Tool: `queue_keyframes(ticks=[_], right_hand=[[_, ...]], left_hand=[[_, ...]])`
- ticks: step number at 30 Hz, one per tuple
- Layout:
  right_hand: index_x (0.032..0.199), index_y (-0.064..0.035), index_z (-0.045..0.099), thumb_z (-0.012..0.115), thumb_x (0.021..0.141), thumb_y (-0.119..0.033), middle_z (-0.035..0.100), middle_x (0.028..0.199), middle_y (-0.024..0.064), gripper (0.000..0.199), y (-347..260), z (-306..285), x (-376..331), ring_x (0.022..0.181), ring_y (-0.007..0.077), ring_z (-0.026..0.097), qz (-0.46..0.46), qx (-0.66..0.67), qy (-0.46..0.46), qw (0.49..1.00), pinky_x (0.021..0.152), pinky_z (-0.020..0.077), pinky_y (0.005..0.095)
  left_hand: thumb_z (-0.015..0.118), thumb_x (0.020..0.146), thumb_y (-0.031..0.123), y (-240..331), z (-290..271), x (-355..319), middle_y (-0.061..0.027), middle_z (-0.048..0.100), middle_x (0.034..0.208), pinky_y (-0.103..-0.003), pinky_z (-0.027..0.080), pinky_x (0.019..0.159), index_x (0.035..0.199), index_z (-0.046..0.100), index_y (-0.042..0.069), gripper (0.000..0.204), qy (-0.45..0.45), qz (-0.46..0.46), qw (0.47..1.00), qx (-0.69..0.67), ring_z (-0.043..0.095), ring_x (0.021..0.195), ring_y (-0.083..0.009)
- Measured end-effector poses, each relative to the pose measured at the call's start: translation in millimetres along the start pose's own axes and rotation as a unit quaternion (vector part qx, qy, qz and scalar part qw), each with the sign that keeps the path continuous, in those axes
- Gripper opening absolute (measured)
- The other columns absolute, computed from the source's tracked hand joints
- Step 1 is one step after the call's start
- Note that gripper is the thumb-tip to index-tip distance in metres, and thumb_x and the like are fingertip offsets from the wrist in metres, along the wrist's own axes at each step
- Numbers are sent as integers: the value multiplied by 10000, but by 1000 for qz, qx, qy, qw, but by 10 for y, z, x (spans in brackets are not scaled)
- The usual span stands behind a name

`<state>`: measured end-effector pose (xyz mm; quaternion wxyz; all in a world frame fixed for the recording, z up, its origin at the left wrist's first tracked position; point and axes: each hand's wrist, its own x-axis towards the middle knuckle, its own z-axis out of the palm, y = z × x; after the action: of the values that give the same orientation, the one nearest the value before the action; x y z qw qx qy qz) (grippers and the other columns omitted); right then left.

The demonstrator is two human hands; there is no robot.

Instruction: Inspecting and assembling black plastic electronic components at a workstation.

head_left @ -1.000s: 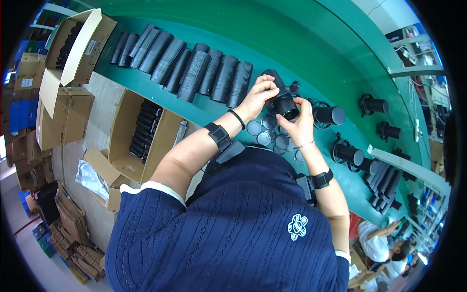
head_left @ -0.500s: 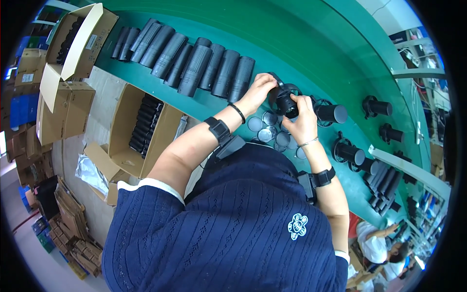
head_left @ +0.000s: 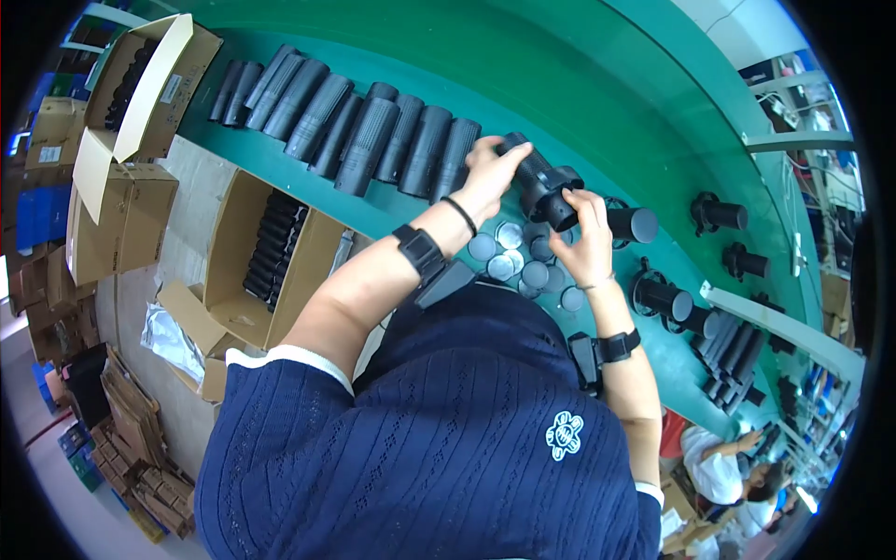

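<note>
Both hands are at a black cylindrical part (head_left: 547, 191) with a ribbed barrel and a wider collar, held tilted above the green bench. My left hand (head_left: 495, 175) closes its thumb and fingers on the barrel end, next to the last of the standing black tubes (head_left: 425, 154). At the lower end, the fingers of my right hand (head_left: 590, 245) grip the part's dark round mouth. Several silvery round discs (head_left: 535, 274) lie on the bench just below the part. Close to my right hand rests another black cylinder with a collar (head_left: 637, 225).
More collared black cylinders (head_left: 667, 301) sit to the right, before a pile of dark tubes (head_left: 733, 359). An open carton (head_left: 231, 303) with dark tubes stands left of the bench. A second carton (head_left: 149, 112) is farther left. Another person (head_left: 714, 462) works at far right.
The black part has turned in my hands, so its ribbed barrel now points up and left. My left hand has shifted slightly down along with it. The whole view has tilted a little.
</note>
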<state>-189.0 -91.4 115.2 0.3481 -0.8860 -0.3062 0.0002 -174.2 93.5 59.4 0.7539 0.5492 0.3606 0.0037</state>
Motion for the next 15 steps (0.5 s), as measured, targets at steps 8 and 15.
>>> queue_keyframes(ticks=[8,15], right_hand=[[1247,-64,307,702,599,114,429,1222,109,779,154,116,-222,1159,206,472,162,368,63,913,955,442,339],[1280,-75,317,708,612,70,454,1219,80,787,224,92,-200,1149,197,491,193,482,8,855,971,438,347]], left_hand=[[773,769,114,467,27,-460,-81,512,1136,-395,506,861,1286,341,73,675,-257,64,947,-181,556,1042,-171],[817,715,123,515,27,-524,-81,491,1178,-356,450,953,1312,322,59,778,-291,207,931,-72,525,1095,-182]])
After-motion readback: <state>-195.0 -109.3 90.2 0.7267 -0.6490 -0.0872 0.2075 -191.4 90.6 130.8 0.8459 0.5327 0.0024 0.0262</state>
